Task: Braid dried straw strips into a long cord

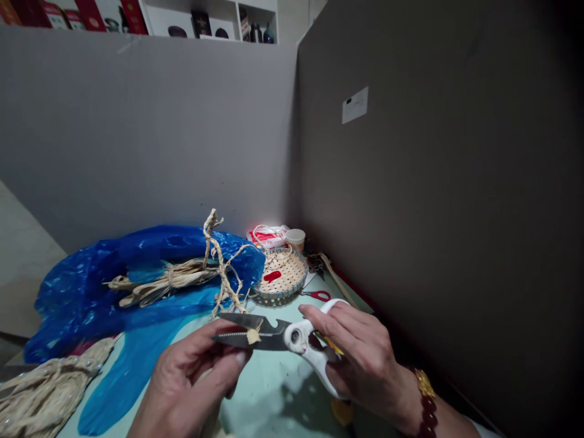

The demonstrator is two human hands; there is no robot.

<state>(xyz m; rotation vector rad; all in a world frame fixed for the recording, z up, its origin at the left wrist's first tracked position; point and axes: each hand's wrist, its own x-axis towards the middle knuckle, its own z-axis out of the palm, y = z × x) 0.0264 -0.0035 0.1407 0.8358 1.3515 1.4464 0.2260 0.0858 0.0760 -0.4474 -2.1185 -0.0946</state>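
Note:
White-handled scissors (298,336) with dark blades are gripped by my right hand (365,359), its fingers through and around the handles. The blades point left and stand apart. Between them shows the tip of a pale dried husk piece (253,336). My left hand (196,377) is closed just below and left of the blades, thumb and fingers pinched at that husk piece; most of it is hidden by the fingers. Beyond the hands, a braided husk cord (222,264) rises from a blue plastic bag (150,243), where a tied bundle of dried husk (171,280) lies.
A round woven basket (283,277) holds a small red item (272,276). Red-handled scissors (319,295) lie beside it, with a white cup (295,237) behind. At lower left is a woven husk piece with beads (55,389). Grey partitions (433,182) enclose the table.

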